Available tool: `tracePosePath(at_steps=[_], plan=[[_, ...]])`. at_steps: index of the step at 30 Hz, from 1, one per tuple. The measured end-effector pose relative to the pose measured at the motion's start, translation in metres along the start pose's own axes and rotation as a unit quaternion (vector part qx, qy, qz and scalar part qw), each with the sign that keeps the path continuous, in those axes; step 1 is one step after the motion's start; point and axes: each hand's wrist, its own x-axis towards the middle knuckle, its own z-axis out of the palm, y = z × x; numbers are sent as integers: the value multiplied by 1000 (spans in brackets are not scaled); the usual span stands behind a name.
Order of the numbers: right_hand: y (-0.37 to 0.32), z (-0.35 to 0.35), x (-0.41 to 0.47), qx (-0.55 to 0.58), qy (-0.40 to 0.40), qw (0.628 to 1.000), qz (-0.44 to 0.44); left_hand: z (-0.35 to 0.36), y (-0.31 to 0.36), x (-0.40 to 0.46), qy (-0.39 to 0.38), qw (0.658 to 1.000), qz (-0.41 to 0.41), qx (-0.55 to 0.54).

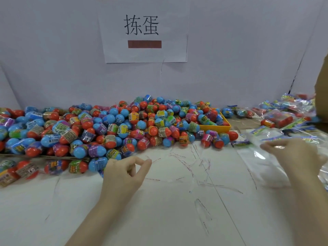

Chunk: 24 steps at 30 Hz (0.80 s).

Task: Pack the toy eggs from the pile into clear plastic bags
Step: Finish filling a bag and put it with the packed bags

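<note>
While the pile of toy eggs (pixel 110 128) sits far left and back, the left hand (pixel 124 173) hangs loosely curled and holds nothing, just beside the nearest eggs. Over on the right, the right hand (pixel 292 157) pinches a clear plastic bag (pixel 262 157).

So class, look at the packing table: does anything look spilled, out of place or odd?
Yes. The yellow tray is half buried: the toy eggs overflow it across the table. Thin torn strips litter the table between the hands.
</note>
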Motion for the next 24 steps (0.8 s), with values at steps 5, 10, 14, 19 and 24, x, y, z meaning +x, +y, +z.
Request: tracePosePath(at_steps=[5, 10, 14, 19, 24], plan=[[-4, -2, -1, 182, 150, 971, -32, 2, 3, 4, -7, 987, -53, -149], [-34, -12, -22, 413, 182, 886, -106, 1, 1, 2, -27, 991, -7, -130], [-82, -26, -56, 570, 18, 813, -118, -2, -1, 1, -61, 996, -4, 72], [-124, -24, -81, 631, -350, 687, -89, 3, 11, 10, -113, 970, -110, -184], [-135, 9, -98, 585, -566, 578, -57, -2, 12, 17, -120, 913, -234, -311]])
